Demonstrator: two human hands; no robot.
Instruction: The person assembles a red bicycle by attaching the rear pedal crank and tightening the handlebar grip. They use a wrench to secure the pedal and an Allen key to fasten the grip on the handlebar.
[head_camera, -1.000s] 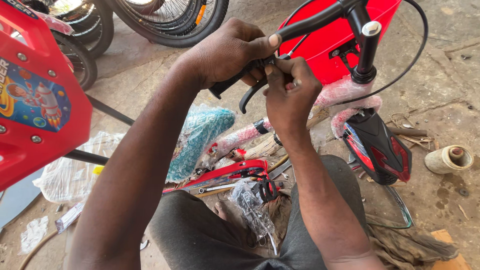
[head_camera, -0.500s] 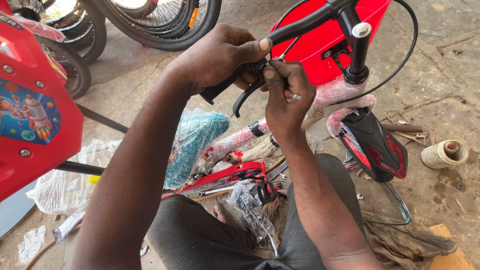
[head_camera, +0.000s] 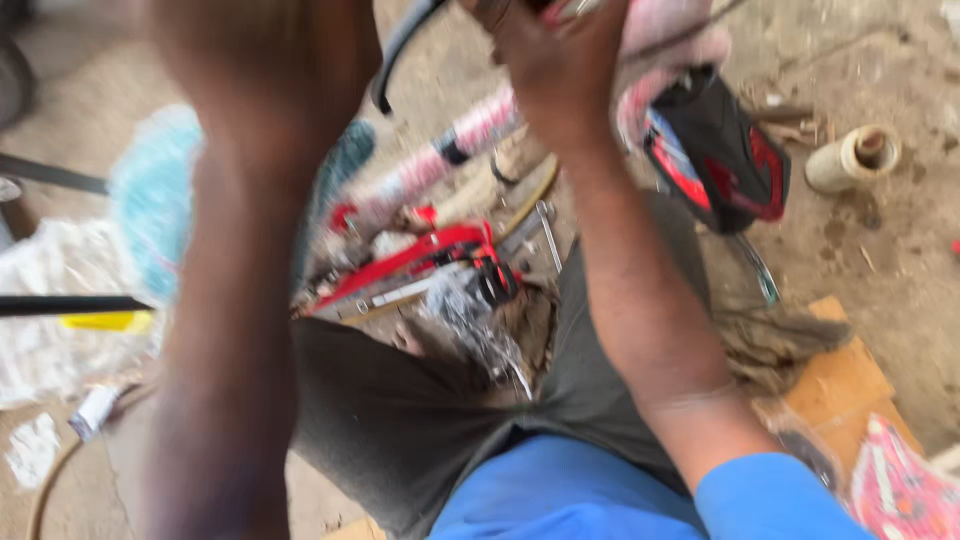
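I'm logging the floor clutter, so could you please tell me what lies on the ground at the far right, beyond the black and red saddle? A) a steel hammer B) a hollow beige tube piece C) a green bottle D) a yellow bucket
B: a short, pale beige tube piece with an open end lies on the dirt just right of the black and red saddle.

Both hands, left hand and right hand, are blurred and cut off by the frame's top edge, hiding their grip.
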